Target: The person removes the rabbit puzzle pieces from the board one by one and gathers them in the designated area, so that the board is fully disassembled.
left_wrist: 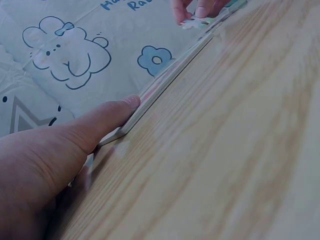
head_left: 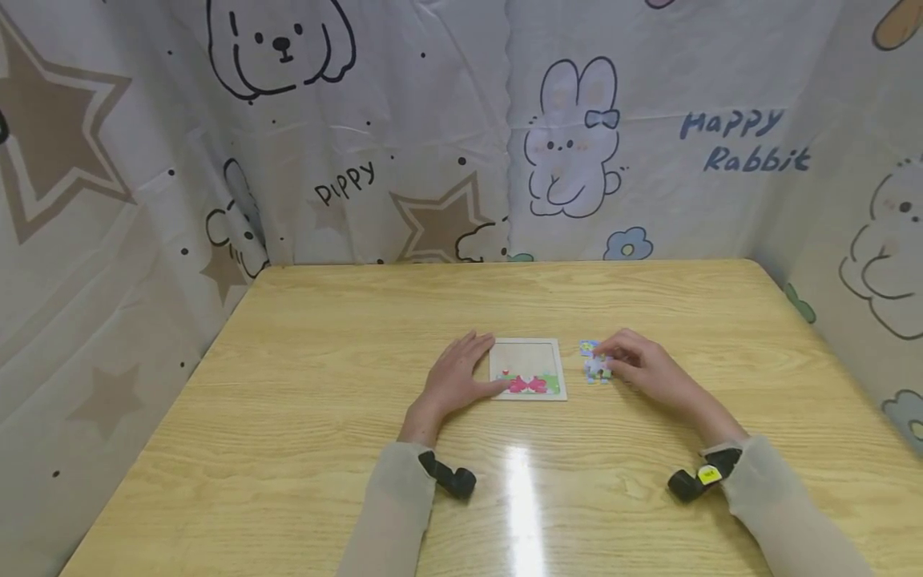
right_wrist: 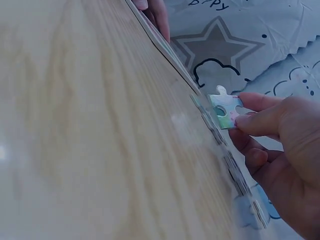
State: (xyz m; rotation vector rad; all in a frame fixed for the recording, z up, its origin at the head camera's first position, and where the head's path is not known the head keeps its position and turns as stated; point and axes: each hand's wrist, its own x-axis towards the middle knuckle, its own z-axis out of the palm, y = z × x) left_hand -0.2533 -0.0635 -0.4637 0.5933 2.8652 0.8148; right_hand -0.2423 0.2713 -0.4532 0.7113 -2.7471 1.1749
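Observation:
A square puzzle tray [head_left: 525, 353] with a pale border lies on the table, pink and green pieces fitted along its near side. My left hand [head_left: 457, 375] rests at its left side, fingers extended to the far corner and thumb lying over the near part. The left wrist view shows that thumb [left_wrist: 112, 114] touching the tray's edge. My right hand [head_left: 642, 365] is right of the tray, pinching a puzzle piece [right_wrist: 227, 109] between thumb and index finger. Other loose pieces [head_left: 587, 347] lie by it on the table, partly hidden by my fingers.
The wooden table [head_left: 288, 449] reaches back to a patterned curtain [head_left: 447, 104], which also hangs at both sides. A bright reflection [head_left: 522, 505] crosses the tabletop in front of the tray. A black strap-on camera [head_left: 450, 478] sits on each wrist.

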